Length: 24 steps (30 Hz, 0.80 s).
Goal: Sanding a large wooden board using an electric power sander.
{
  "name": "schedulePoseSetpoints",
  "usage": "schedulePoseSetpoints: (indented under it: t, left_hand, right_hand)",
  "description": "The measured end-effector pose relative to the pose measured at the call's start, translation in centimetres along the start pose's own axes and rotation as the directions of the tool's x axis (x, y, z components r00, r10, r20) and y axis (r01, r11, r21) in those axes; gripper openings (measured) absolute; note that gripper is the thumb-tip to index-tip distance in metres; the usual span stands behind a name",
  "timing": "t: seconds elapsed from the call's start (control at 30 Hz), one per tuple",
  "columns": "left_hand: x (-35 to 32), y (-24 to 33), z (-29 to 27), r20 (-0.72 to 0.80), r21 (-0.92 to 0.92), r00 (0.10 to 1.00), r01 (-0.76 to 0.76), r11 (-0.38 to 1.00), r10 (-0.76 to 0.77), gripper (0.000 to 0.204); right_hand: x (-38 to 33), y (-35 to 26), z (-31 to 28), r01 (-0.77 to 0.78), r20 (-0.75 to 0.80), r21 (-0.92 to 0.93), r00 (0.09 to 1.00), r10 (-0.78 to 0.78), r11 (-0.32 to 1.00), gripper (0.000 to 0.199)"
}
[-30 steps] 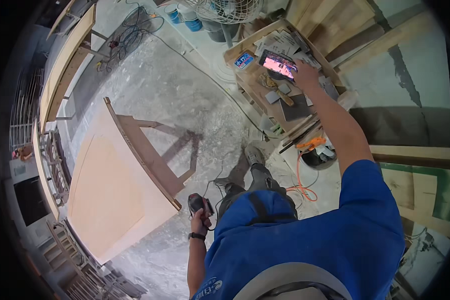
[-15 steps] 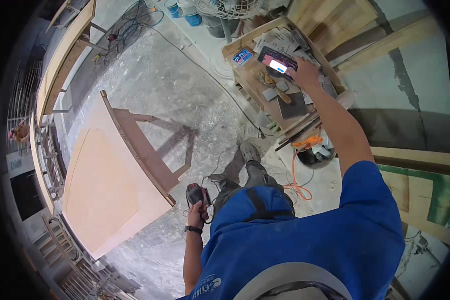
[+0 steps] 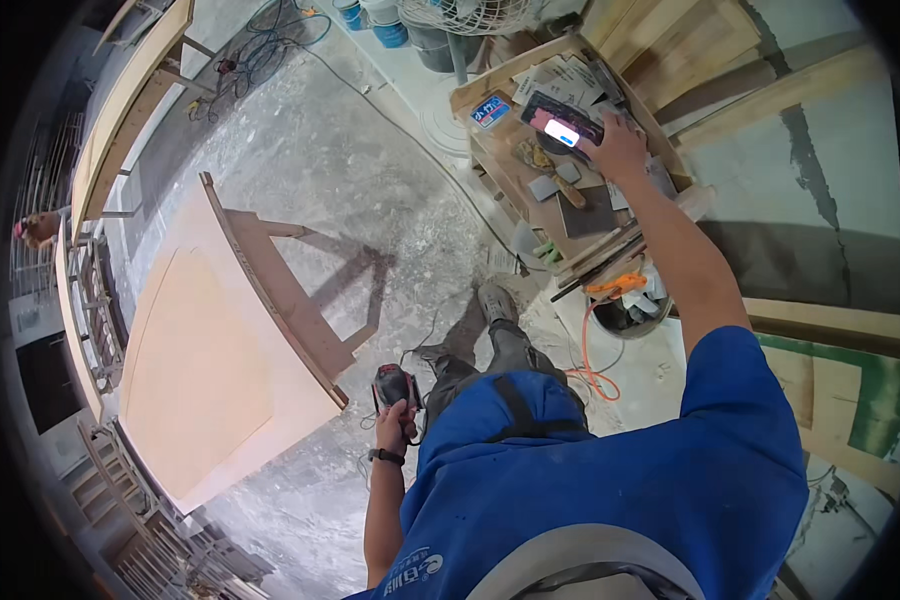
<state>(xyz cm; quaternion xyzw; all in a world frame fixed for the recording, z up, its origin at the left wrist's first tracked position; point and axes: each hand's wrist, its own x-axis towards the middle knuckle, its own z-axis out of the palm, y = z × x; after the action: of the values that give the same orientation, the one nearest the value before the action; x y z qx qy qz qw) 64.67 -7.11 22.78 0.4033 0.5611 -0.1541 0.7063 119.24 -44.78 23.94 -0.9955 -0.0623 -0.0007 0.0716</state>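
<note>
My left hand [image 3: 396, 424] is closed round a black and red power sander [image 3: 395, 384], held low beside my left leg with its cord hanging. My right hand [image 3: 620, 150] reaches out over a wooden tray-topped stand [image 3: 492, 150] and grips a smartphone [image 3: 558, 122] by its near right end. The phone's screen faces up, with a bright white patch on it. Below the phone in the tray lie a scraper with a wooden handle [image 3: 570, 193], a dark square sheet [image 3: 588, 213], papers [image 3: 560, 80] and a blue box [image 3: 489, 111].
A large pale curved wood panel [image 3: 210, 350] stands on a frame at left. Beside the stand, a bucket [image 3: 632, 322] holds an orange tool [image 3: 618, 284] with an orange hose [image 3: 590, 375]. A fan [image 3: 465, 12] and cables [image 3: 260, 60] are farther off. Another person [image 3: 38, 230] appears at far left.
Little differs. The tray and phone sit slightly lower and further right in the picture; both hands keep their holds. The person at far left has shifted upward in view.
</note>
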Motion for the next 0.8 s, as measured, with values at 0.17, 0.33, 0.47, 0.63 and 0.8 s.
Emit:
schedulePoseSetpoints:
  t: [0.17,0.33,0.47,0.63,0.8]
  left_hand:
    - [-0.7,-0.4,0.0,-0.027,-0.011,1.0,0.008,1.0,-0.008,0.018]
    - [-1.1,-0.7,0.0,-0.034,-0.015,0.999,0.004,1.0,-0.004,0.017]
    - [-1.4,-1.0,-0.1,-0.046,-0.026,0.999,0.012,1.0,-0.014,0.017]
    - [-1.9,-1.1,0.3,-0.065,-0.038,0.998,0.011,0.999,-0.013,0.017]
    - [-1.7,-0.9,0.7,-0.054,-0.042,0.999,0.002,0.999,-0.005,0.016]
  right_hand:
    - [0.0,-1.8,0.4,-0.011,-0.051,-0.073,0.999,0.008,0.997,0.091]
    - [0.3,-2.9,1.4,0.018,-0.119,-0.122,0.992,-0.032,0.992,0.095]
    - [0.6,-3.9,1.3,-0.041,-0.089,-0.132,0.996,0.029,0.99,0.096]
    - [0.8,-4.0,2.2,-0.065,-0.099,-0.12,0.994,0.054,0.991,0.095]
    - [-0.6,-5.0,1.0,0.115,-0.303,-0.065,0.944,-0.129,0.991,0.086]
